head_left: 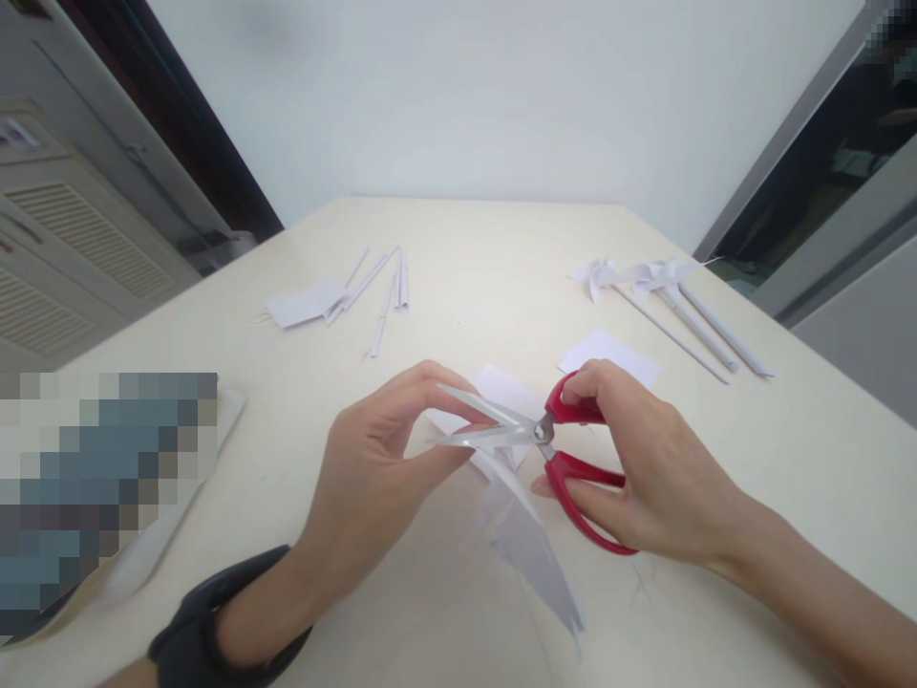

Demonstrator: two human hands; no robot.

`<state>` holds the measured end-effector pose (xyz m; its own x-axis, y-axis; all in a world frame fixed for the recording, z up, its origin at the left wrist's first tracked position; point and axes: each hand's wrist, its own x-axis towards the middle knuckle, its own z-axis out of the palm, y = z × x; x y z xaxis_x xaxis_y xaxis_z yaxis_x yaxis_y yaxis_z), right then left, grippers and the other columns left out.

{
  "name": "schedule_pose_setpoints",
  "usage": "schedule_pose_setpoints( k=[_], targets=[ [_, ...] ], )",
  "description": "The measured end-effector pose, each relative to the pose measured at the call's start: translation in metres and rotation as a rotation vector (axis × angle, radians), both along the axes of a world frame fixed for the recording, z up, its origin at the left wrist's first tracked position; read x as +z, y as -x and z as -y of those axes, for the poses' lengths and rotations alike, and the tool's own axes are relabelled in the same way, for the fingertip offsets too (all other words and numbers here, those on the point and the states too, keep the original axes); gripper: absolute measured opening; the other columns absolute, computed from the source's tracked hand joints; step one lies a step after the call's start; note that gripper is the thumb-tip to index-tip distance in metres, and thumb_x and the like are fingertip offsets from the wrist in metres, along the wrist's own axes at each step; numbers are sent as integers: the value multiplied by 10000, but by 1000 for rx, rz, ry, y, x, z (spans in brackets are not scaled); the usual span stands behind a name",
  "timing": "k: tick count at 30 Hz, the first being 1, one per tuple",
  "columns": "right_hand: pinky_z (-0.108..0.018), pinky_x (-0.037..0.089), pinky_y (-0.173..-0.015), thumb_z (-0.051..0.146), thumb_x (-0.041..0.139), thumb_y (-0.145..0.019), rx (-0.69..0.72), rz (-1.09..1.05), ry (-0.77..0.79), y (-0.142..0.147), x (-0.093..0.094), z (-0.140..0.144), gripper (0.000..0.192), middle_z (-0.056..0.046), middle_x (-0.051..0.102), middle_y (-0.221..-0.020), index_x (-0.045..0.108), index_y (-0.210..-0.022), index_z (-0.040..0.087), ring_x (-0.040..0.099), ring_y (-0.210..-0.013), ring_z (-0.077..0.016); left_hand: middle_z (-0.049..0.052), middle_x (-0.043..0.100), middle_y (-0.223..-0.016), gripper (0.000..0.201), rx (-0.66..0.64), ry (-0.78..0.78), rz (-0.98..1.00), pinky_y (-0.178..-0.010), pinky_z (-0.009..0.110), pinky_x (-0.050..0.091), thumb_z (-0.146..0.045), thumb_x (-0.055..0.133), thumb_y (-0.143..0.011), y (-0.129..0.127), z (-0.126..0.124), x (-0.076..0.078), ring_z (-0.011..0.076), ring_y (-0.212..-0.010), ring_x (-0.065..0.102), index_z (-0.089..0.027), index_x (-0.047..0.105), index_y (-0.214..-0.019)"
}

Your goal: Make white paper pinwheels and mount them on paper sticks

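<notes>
My right hand (645,468) grips red-handled scissors (526,435), its thumb and fingers through the loops. The blades are spread apart and point left, reaching across the fingertips of my left hand (373,478). That hand is closed in a pinch on a piece of white paper (534,554), which hangs below the blades in a long curved flap. The exact spot between the fingertips is partly hidden by the blades. Behind the scissors, a white paper sheet (501,387) lies on the table.
Another paper sheet (608,355) lies beyond my right hand. Paper pinwheels (655,275) with rolled paper sticks (723,330) lie at the back right. Several thin paper rolls (373,277) and a small paper piece (305,304) are at the back left. A pixelated object (107,497) occupies the left edge.
</notes>
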<state>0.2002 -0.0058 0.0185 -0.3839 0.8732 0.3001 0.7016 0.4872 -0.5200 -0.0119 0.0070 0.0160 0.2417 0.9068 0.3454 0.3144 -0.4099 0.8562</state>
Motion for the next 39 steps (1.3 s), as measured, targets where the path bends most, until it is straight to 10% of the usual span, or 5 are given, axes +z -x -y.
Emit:
schedule_pose_setpoints(
  k=[39],
  targets=[
    [-315, 511, -677, 360, 674, -719, 3, 47, -31, -3, 1, 1, 366, -9, 558, -923, 412, -936, 224, 539, -748, -137, -18, 623, -839, 51, -73, 78, 110, -650, 247, 430, -194, 667, -779, -1, 2, -1, 128, -786, 574, -237, 665, -752]
  ],
)
